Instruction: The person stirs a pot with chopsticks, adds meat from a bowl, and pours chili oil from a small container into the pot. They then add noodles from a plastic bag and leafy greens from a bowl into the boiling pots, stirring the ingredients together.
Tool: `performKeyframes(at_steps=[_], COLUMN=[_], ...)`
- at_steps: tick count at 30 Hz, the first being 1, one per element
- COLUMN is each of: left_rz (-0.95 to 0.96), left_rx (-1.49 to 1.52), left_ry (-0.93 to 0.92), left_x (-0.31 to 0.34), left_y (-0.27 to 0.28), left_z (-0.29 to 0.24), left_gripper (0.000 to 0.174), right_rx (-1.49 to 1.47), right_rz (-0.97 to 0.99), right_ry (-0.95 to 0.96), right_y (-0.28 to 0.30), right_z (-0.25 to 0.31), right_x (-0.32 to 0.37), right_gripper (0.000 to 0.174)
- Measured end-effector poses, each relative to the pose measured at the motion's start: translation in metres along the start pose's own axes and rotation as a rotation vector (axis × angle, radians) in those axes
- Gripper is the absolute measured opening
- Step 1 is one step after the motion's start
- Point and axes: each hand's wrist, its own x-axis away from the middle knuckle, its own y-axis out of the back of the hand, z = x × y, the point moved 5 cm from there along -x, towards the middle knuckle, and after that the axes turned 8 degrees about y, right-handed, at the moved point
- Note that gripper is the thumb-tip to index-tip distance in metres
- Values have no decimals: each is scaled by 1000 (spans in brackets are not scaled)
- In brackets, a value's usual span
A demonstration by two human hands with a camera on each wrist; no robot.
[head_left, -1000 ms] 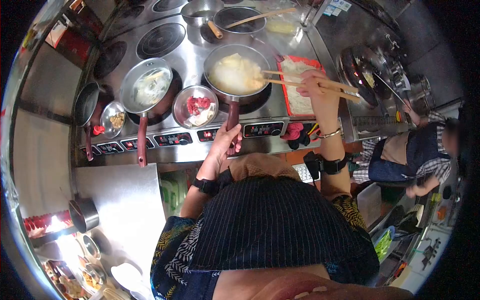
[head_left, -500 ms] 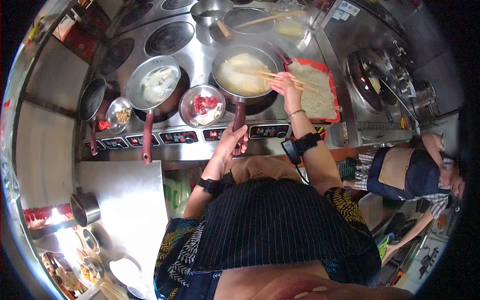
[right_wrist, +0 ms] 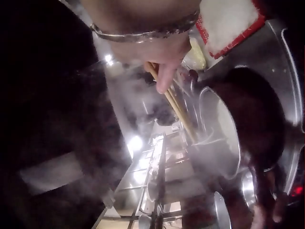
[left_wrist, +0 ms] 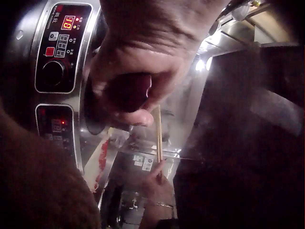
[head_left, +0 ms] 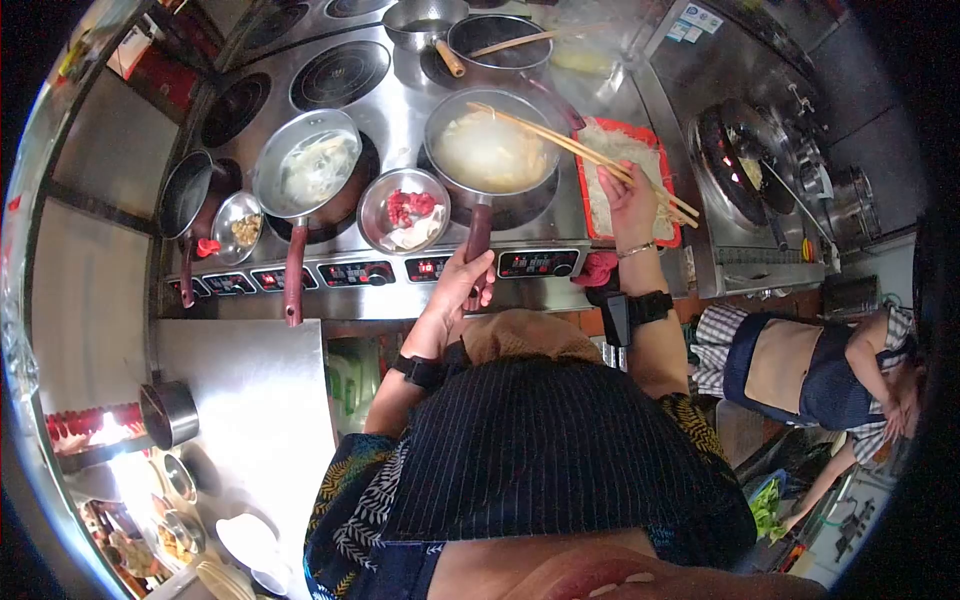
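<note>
My left hand [head_left: 465,280] grips the dark red handle [head_left: 479,228] of a steaming pan [head_left: 433,165]; in the left wrist view, fingers curl round the handle's end [left_wrist: 128,93]. Cloudy liquid with pale food [head_left: 490,155] fills much of the pan. My right hand [head_left: 630,200] holds long wooden chopsticks [head_left: 560,140], their tips near the pan's far rim. In the right wrist view, thin white strands [right_wrist: 208,141] hang at the chopstick tips, by the pan rim [right_wrist: 237,152]. Below my right hand, a red tray [head_left: 652,130] holds white noodles [head_left: 600,140].
A bowl [head_left: 366,225] of red and white pieces stands left of the pan. Farther left are another pan [head_left: 262,190] with liquid, a small bowl [head_left: 225,252] and a dark pan [head_left: 178,205]. Another person [head_left: 790,365] stands to the right, near a wok [head_left: 715,195].
My right hand moved left over the pan's edge, then back right above the tray, the chopstick tips now toward the far rim. My left hand keeps its grip. The other person shifted.
</note>
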Motion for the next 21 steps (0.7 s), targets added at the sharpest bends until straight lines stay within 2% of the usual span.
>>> performKeyframes(at_steps=[8,14,17,19,21], left_rz=[-38,-23,-6,-6,-4], left_rx=[-12,34,31,28,21], left_ry=[33,0,3,0,5], left_x=[4,1,5,4,4], left_y=[0,4,1,2,2], left_z=[-1,1,-3,-3,-2], left_gripper=[25,27,26,26,27], right_rx=[91,114,48,146,234], right_rz=[88,354,493,720,788], right_ry=[147,184,100,-4,-41], right_y=[-39,-129,-185,-221,-227], right_z=[30,27,-9,-44,-66], right_x=[12,39,58,78,87], right_gripper=[24,24,26,29,31])
